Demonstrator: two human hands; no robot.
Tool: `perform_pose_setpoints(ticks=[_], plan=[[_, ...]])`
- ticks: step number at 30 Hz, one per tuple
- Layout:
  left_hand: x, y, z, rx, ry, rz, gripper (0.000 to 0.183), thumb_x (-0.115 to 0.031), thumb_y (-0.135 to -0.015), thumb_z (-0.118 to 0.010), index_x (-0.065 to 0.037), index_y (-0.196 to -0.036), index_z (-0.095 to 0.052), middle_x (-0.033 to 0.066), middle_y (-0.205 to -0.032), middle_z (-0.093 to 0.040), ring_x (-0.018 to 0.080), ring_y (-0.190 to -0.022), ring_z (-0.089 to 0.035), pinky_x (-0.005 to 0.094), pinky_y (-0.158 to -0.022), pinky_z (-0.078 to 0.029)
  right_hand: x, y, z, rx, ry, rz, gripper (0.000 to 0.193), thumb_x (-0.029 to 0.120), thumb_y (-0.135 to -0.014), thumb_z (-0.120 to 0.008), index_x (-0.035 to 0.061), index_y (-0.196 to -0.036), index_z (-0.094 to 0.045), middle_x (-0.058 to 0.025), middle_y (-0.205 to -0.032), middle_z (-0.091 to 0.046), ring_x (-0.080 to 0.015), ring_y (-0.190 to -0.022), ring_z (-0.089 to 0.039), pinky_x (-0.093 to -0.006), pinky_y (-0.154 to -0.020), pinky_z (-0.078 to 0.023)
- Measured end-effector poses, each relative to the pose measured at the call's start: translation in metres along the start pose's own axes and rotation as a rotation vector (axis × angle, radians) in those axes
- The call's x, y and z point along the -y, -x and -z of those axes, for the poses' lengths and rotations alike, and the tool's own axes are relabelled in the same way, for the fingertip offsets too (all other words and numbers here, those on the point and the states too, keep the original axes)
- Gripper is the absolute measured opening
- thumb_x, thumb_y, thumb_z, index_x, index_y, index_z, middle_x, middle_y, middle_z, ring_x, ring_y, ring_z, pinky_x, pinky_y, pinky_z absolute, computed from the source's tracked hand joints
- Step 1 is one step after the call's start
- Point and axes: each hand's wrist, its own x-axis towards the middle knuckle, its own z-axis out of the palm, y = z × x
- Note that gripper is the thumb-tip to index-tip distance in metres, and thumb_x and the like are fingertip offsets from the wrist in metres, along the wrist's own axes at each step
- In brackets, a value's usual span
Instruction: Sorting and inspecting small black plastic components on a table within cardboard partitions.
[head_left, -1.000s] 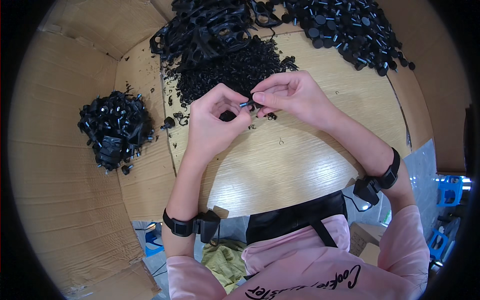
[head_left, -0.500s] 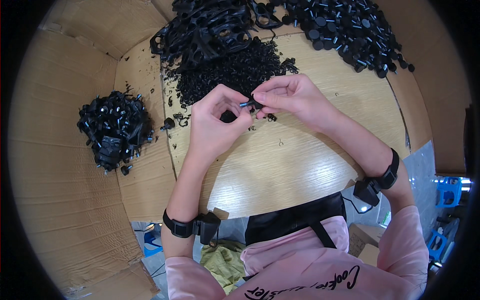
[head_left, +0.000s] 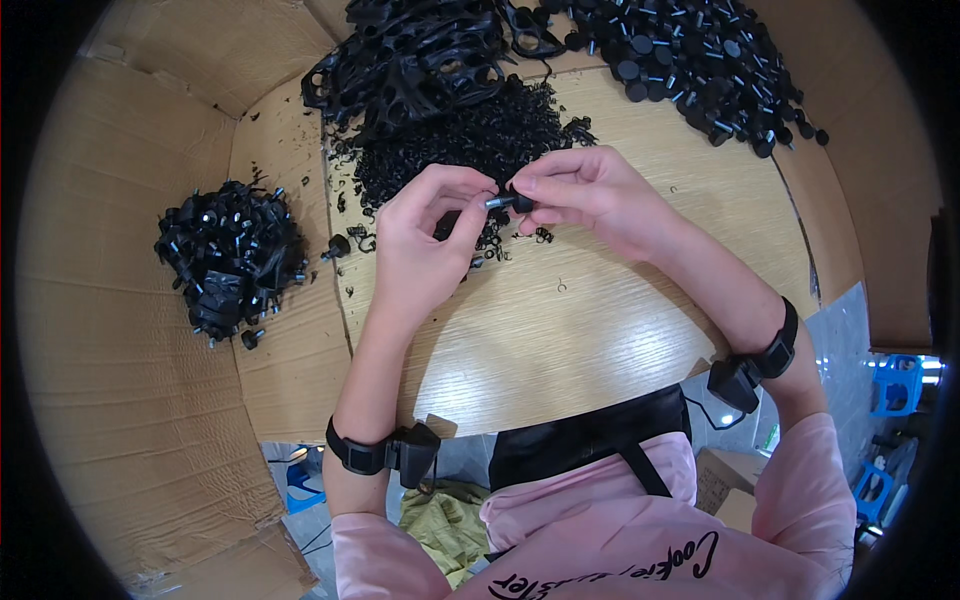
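Over the near edge of the pile of black scraps, a black-headed bolt (head_left: 522,203) lies sideways between my hands, its bright metal stud pointing left. My right hand (head_left: 598,200) pinches the round black head between thumb and fingers. At the stud's tip, the thumb and forefinger of my left hand (head_left: 425,235) close in; the rest of its fingers curl and are partly hidden. Just below the left hand a small piece with a metallic glint (head_left: 477,263) shows, too small to make out. Tiny curled black scraps (head_left: 450,140) spread behind both hands.
Black sheets with round holes (head_left: 410,60) are heaped at the back. Many black-headed bolts (head_left: 690,70) pile up at the back right. At the left sits another heap of bolts with black material (head_left: 230,255). Cardboard walls (head_left: 130,300) flank the wooden table (head_left: 600,330).
My left hand has opened its grip somewhat and shifted slightly left. More of the bolt's stud and head shows now. A small glinting piece has come into sight below the left hand.
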Motion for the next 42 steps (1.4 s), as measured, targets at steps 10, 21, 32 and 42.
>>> perform_pose_setpoints(ticks=[10, 21, 32, 42], plan=[[-0.001, 0.001, 0.003, -0.05, -0.211, -0.134, 0.015, 0.009, -0.082, -0.065, 0.003, -0.095, -0.061, 0.0101, -0.093, -0.066, 0.0144, -0.087, -0.065, 0.0244, -0.079, -0.053, -0.001, -0.001, 0.004, -0.067, 0.324, 0.29, 0.031, 0.015, -0.08, -0.076, -0.0001, -0.104, -0.064, -0.0099, -0.096, -0.066, -0.0137, -0.09, -0.065, -0.0253, -0.079, -0.051], [-0.001, 0.0, 0.002, -0.186, -0.027, -0.015, 0.013, 0.009, -0.083, -0.061, 0.003, -0.095, -0.06, 0.0122, -0.093, -0.066, 0.0144, -0.084, -0.065, 0.0251, -0.079, -0.052, 0.005, 0.003, -0.003, -0.064, 0.102, 0.295, 0.03, 0.009, -0.083, -0.072, -0.0011, -0.108, -0.06, -0.0095, -0.1, -0.065, -0.0155, -0.093, -0.065, -0.0274, -0.083, -0.052], [-0.006, -0.004, 0.009, -0.168, 0.162, 0.052, 0.019, 0.001, -0.088, -0.058, 0.005, -0.107, -0.058, 0.0166, -0.104, -0.065, 0.0217, -0.098, -0.064, 0.0302, -0.087, -0.051, -0.001, 0.002, -0.002, -0.015, 0.31, 0.336, 0.026, 0.001, -0.078, -0.073, 0.0022, -0.103, -0.062, -0.0066, -0.102, -0.064, -0.0148, -0.094, -0.062, -0.0281, -0.086, -0.052], [-0.004, -0.001, 0.002, 0.115, 0.196, 0.225, 0.022, 0.0, -0.087, -0.064, 0.004, -0.109, -0.061, 0.0091, -0.098, -0.065, 0.0127, -0.094, -0.063, 0.0265, -0.086, -0.05, 0.001, 0.004, -0.004, 0.048, 0.41, 0.46, 0.024, -0.01, -0.074, -0.064, 0.0026, -0.095, -0.064, -0.0061, -0.107, -0.059, -0.0168, -0.102, -0.059, -0.0327, -0.09, -0.051]])
